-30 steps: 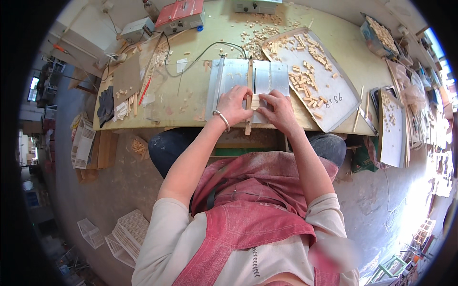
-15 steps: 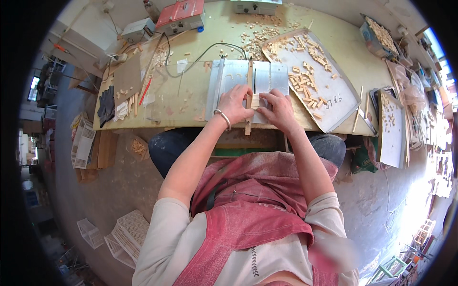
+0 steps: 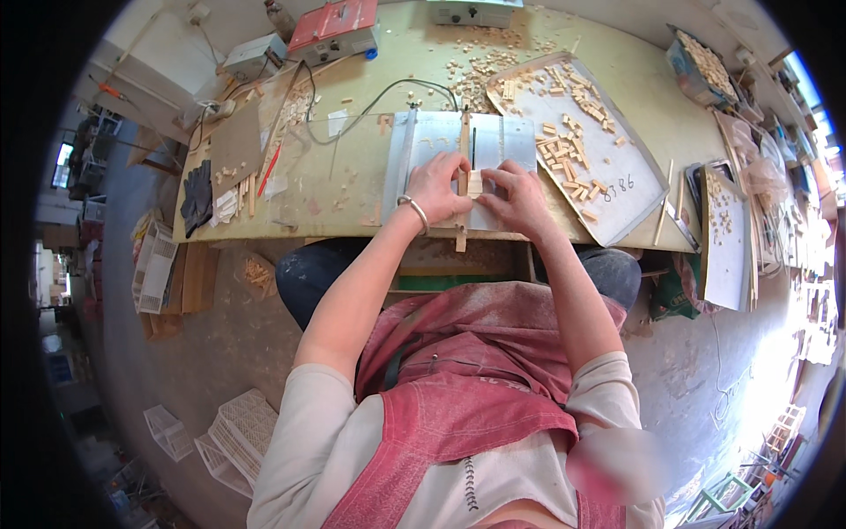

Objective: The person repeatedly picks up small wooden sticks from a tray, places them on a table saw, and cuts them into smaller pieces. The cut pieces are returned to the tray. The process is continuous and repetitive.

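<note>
A small pale wooden block (image 3: 475, 183) lies on a silver metal plate (image 3: 520, 132) at the table's near edge, just short of a dark narrow slot (image 3: 475, 145). My left hand (image 3: 438, 188), with a bangle at its wrist, curls over a long wooden strip (image 3: 461, 238), its thumb and fingers closed at the block's left side. From the right, my right hand (image 3: 516, 201) pinches the same block between thumb and bent fingers. The strip runs along the block's left and sticks out past the plate's near edge. My fingertips partly hide the block.
Right of the plate, a metal tray (image 3: 630, 198) holds many small wooden pieces. Wood offcuts (image 3: 480, 70) are strewn behind it. A black cable (image 3: 379, 93) crosses the table toward a red-topped box (image 3: 335, 31). Dark gloves (image 3: 196, 198) and a red pen-like stick (image 3: 270, 169) lie left.
Both hands and the block have shifted very slightly away from me, closer to the slot. The grip looks the same, and the picture itself has moved a little.
</note>
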{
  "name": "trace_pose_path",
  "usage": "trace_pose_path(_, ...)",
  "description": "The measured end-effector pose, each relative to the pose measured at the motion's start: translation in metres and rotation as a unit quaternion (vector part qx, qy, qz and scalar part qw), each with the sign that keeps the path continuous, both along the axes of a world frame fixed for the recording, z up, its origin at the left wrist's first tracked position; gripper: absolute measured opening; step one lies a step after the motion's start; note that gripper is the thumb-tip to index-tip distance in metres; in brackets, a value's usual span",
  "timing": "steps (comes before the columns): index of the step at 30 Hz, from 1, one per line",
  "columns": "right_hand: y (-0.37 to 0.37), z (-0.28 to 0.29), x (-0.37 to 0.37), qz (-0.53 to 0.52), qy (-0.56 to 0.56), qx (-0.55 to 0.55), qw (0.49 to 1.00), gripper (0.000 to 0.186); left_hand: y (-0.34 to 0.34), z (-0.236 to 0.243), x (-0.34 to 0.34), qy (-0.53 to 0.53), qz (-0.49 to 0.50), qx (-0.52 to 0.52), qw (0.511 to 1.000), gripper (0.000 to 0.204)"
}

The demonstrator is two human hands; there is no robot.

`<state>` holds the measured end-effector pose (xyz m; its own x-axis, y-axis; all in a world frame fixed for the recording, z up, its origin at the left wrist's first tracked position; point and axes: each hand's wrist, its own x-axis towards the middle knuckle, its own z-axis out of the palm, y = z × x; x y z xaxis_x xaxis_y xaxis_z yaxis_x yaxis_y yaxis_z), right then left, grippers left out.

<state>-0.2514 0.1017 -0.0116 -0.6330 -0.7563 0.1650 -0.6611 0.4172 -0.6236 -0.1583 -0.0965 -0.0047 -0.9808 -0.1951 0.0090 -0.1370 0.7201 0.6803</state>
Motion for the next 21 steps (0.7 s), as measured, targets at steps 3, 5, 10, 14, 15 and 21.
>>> trace_pose_path(3, -0.001, 0.0, -0.002, 0.008, 0.001, -0.009, 1.0, 0.038, 0.0, -0.004, -0.001, 0.042, 0.002, -0.003, 0.999, 0.046)
trace_pose_path(5, -0.002, 0.0, -0.004, 0.011, 0.0, -0.018, 1.0, 0.038, -0.001, -0.006, -0.001, 0.059, 0.005, -0.007, 0.998, 0.045)
trace_pose_path(10, -0.004, 0.003, -0.011, 0.032, -0.006, -0.006, 0.999, 0.035, -0.003, -0.005, -0.004, 0.07, 0.007, -0.001, 0.998, 0.045)
trace_pose_path(14, -0.007, 0.001, -0.018, 0.039, -0.036, -0.007, 0.999, 0.034, -0.005, -0.007, -0.008, 0.079, 0.003, -0.009, 0.997, 0.045)
trace_pose_path(15, -0.007, 0.001, -0.02, 0.037, -0.036, -0.005, 0.999, 0.034, -0.005, -0.006, -0.01, 0.078, 0.004, -0.011, 0.997, 0.045)
trace_pose_path(21, -0.012, 0.007, -0.027, 0.043, -0.028, -0.003, 0.999, 0.035, -0.01, -0.007, -0.017, 0.073, 0.009, -0.016, 0.997, 0.046)
